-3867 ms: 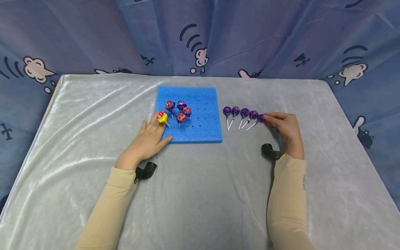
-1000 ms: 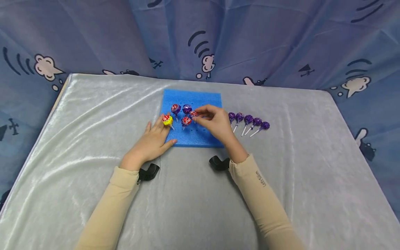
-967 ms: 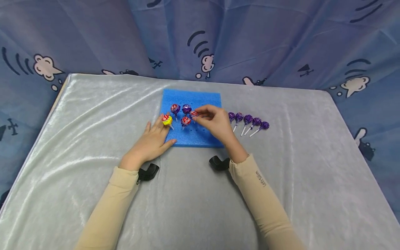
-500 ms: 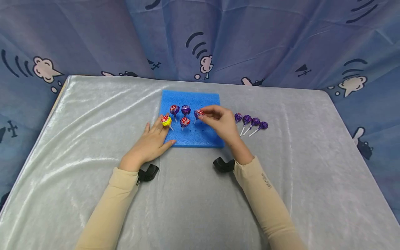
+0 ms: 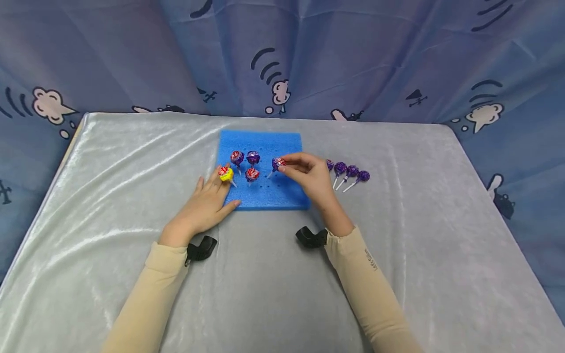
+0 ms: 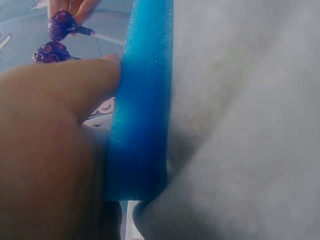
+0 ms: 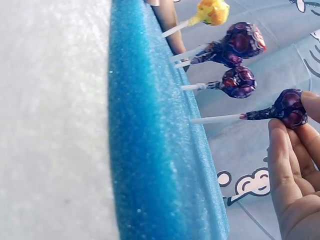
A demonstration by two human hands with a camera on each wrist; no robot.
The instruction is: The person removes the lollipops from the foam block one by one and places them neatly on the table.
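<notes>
My right hand (image 5: 314, 180) pinches the wrapped head of a purple-and-red lollipop (image 5: 276, 164) between thumb and fingers. In the right wrist view this lollipop's white stick (image 7: 215, 120) points down, its lower end right at the top face of the blue foam block (image 5: 282, 198). To the left, three purple or red lollipops (image 5: 237, 157) and a yellow-and-red lollipop (image 5: 226, 174) stand upright in the foam. My left hand (image 5: 200, 208) lies with fingers spread over the block's front left corner, thumb (image 6: 95, 75) along its front edge in the left wrist view.
Right of the block, several purple lollipops (image 5: 351, 170) lie in a row on the pale velvety tablecloth (image 5: 265, 274), partly behind my right hand. Small holes dot the foam. A blue patterned curtain (image 5: 362, 59) hangs behind the table.
My right hand came from the loose row to the block, took hold of the rightmost standing lollipop and shifted it to the right, away from the others. The left hand stayed put.
</notes>
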